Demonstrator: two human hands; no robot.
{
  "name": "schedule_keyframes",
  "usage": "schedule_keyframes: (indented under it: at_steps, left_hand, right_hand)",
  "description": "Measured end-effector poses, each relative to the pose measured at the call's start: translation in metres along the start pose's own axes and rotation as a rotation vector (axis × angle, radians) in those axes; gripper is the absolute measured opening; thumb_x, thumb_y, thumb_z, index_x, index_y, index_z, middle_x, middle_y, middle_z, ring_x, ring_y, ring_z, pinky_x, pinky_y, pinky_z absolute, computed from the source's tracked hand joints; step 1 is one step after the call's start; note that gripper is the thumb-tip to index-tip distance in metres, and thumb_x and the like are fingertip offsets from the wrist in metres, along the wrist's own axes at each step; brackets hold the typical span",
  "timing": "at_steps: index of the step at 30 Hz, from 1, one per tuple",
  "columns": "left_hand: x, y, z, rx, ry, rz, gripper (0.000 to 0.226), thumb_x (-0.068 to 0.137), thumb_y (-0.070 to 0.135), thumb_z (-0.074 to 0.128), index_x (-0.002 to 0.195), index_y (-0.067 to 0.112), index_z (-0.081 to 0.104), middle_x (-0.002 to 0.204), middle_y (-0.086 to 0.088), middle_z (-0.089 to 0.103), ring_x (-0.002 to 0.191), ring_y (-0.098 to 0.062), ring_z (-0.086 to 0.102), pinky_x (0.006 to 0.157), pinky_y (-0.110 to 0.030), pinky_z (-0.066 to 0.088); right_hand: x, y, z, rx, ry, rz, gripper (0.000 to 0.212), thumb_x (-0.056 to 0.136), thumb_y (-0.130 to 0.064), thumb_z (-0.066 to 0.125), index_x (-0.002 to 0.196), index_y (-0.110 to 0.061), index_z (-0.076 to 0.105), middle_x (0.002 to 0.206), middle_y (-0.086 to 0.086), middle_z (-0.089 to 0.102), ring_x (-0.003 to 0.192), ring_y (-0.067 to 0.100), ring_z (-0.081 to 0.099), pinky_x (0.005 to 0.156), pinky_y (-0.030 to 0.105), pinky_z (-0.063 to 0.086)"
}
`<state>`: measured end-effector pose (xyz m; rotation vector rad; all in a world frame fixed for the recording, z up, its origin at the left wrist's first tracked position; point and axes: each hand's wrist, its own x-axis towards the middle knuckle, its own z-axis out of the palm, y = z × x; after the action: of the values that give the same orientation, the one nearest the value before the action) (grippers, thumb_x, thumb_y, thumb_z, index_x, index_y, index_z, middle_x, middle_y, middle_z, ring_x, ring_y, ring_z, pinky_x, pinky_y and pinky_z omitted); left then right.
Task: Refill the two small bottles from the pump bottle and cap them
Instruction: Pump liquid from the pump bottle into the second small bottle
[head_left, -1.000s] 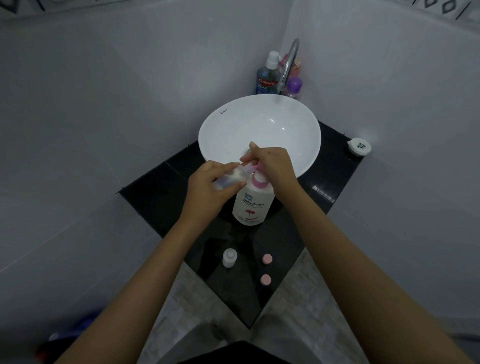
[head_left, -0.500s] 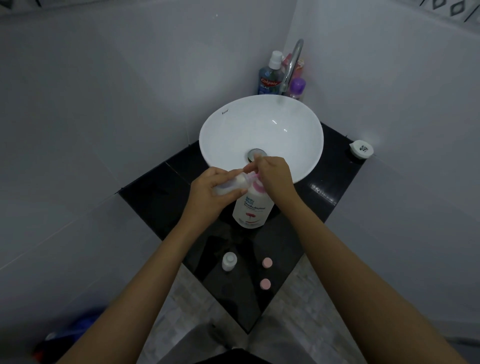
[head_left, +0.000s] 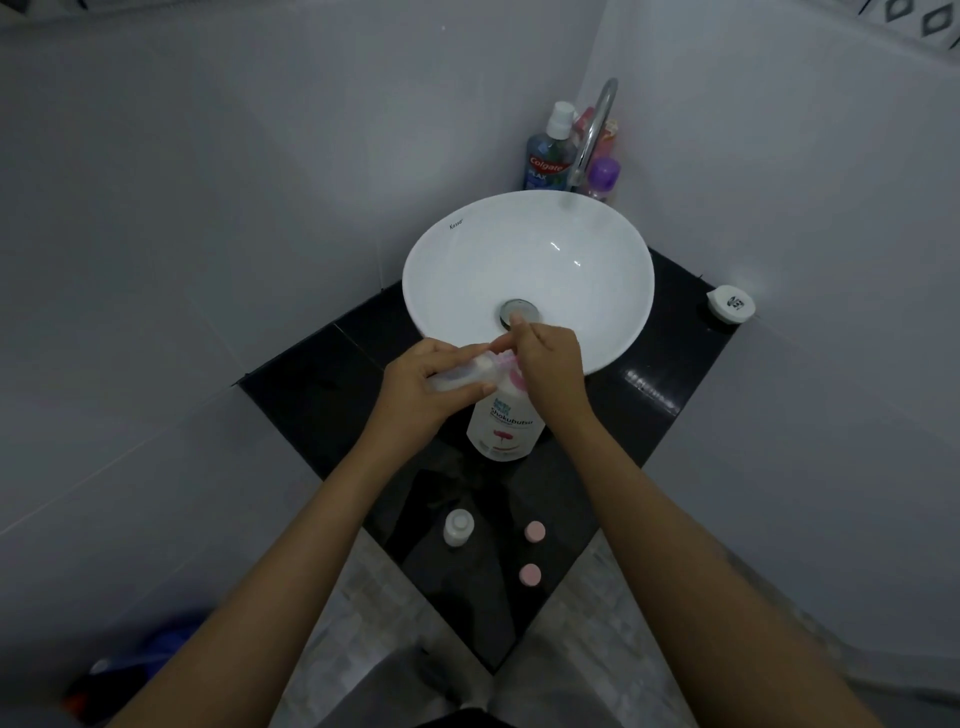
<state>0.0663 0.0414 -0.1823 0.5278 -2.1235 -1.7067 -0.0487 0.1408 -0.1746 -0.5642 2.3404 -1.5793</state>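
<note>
The white pump bottle (head_left: 505, 427) with a pink pump stands on the black counter (head_left: 322, 379), just in front of the sink. My left hand (head_left: 423, 389) grips a small clear bottle (head_left: 467, 371), tilted with its mouth at the pump's nozzle. My right hand (head_left: 550, 366) rests on top of the pump head and hides most of it; its fingers are fairly straight. A second small bottle (head_left: 457, 527) stands uncapped near the counter's front corner. Two pink caps (head_left: 534, 532) (head_left: 530, 574) lie to its right.
A white bowl sink (head_left: 467, 260) with a chrome tap (head_left: 592, 132) sits behind the hands. A blue mouthwash bottle (head_left: 548, 156) and a purple-capped bottle (head_left: 604, 176) stand in the far corner. A small white container (head_left: 730, 304) lies at the counter's right corner. Tiled walls close in on both sides.
My right hand has sunk on the pump head, which now sits lower. The view has tilted, so the sink drain shows. The left hand still holds the small bottle at the nozzle.
</note>
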Motion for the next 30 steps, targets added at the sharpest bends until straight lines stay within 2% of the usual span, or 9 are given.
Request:
schedule_keyframes:
  at_steps: [3, 7, 12, 15, 18, 21, 24, 27, 30]
  left_hand:
    - [-0.001, 0.003, -0.001, -0.014, 0.0, 0.003, 0.045, 0.072, 0.013, 0.078, 0.116, 0.014, 0.066, 0.109, -0.009, 0.064, 0.102, -0.013, 0.061, 0.086, -0.016, 0.051]
    - [0.002, 0.01, -0.002, -0.022, 0.018, 0.026, 0.046, 0.072, 0.015, 0.078, 0.116, 0.016, 0.066, 0.109, -0.008, 0.064, 0.103, -0.013, 0.061, 0.091, -0.022, 0.051]
    - [0.001, 0.01, -0.003, -0.025, 0.01, 0.026, 0.045, 0.072, 0.016, 0.078, 0.115, 0.023, 0.066, 0.107, -0.009, 0.063, 0.102, -0.014, 0.06, 0.09, -0.024, 0.052]
    - [0.002, 0.007, -0.002, -0.021, -0.004, 0.008, 0.044, 0.072, 0.015, 0.079, 0.114, 0.023, 0.067, 0.108, -0.011, 0.063, 0.102, -0.014, 0.061, 0.09, -0.025, 0.052]
    - [0.0, 0.004, 0.0, -0.015, -0.013, -0.005, 0.044, 0.072, 0.016, 0.079, 0.114, 0.02, 0.068, 0.111, -0.01, 0.064, 0.104, -0.012, 0.061, 0.087, -0.02, 0.052]
    - [-0.001, 0.005, -0.001, -0.016, -0.014, 0.008, 0.044, 0.073, 0.016, 0.078, 0.115, 0.02, 0.067, 0.11, -0.009, 0.064, 0.1, -0.006, 0.061, 0.085, -0.014, 0.051]
    - [0.0, 0.01, -0.003, -0.028, -0.011, 0.032, 0.045, 0.072, 0.016, 0.078, 0.116, 0.018, 0.067, 0.11, -0.009, 0.064, 0.101, -0.007, 0.061, 0.091, -0.02, 0.051]
    - [0.002, 0.012, -0.004, -0.014, -0.015, 0.048, 0.045, 0.072, 0.017, 0.079, 0.115, 0.023, 0.066, 0.108, -0.007, 0.064, 0.101, -0.008, 0.06, 0.089, -0.017, 0.05]
    - [0.001, 0.01, -0.003, 0.003, -0.024, 0.054, 0.044, 0.072, 0.019, 0.078, 0.113, 0.03, 0.065, 0.105, -0.006, 0.064, 0.098, -0.007, 0.06, 0.086, -0.015, 0.05]
  right_hand:
    - [-0.002, -0.006, -0.004, -0.022, -0.002, -0.026, 0.039, 0.098, -0.02, 0.047, 0.08, -0.002, 0.076, 0.069, 0.006, 0.07, 0.07, 0.016, 0.065, 0.075, 0.028, 0.051]
    - [-0.003, -0.021, -0.008, 0.222, 0.05, -0.017, 0.031, 0.095, -0.018, 0.054, 0.085, 0.005, 0.073, 0.077, 0.015, 0.072, 0.072, 0.016, 0.068, 0.073, 0.024, 0.056]
    - [-0.003, -0.013, -0.005, 0.109, 0.065, -0.044, 0.037, 0.097, -0.014, 0.049, 0.078, 0.005, 0.073, 0.058, -0.002, 0.063, 0.05, -0.005, 0.057, 0.055, 0.004, 0.041]
    - [0.0, -0.007, -0.005, 0.063, 0.019, -0.023, 0.04, 0.098, -0.017, 0.046, 0.08, 0.005, 0.074, 0.06, 0.002, 0.065, 0.053, -0.002, 0.058, 0.058, 0.01, 0.043]
    - [-0.003, 0.0, 0.0, 0.011, 0.018, -0.033, 0.041, 0.099, -0.02, 0.045, 0.079, 0.001, 0.075, 0.069, 0.014, 0.07, 0.064, 0.013, 0.062, 0.066, 0.025, 0.047]
    - [-0.004, -0.005, -0.004, 0.0, -0.019, -0.014, 0.038, 0.098, -0.023, 0.048, 0.08, -0.001, 0.075, 0.078, 0.016, 0.072, 0.072, 0.018, 0.064, 0.072, 0.029, 0.049]
    - [-0.002, -0.016, -0.011, 0.153, -0.046, 0.002, 0.033, 0.097, -0.021, 0.05, 0.086, 0.001, 0.073, 0.078, 0.01, 0.072, 0.072, 0.01, 0.067, 0.072, 0.019, 0.053]
    - [-0.003, -0.014, -0.008, 0.141, 0.031, -0.038, 0.036, 0.097, -0.017, 0.049, 0.079, 0.003, 0.073, 0.062, -0.001, 0.066, 0.054, -0.005, 0.06, 0.058, 0.004, 0.044]
    - [-0.002, -0.005, -0.005, 0.098, 0.051, -0.061, 0.042, 0.099, -0.016, 0.046, 0.076, 0.006, 0.073, 0.055, -0.003, 0.061, 0.049, -0.005, 0.056, 0.054, 0.004, 0.04]
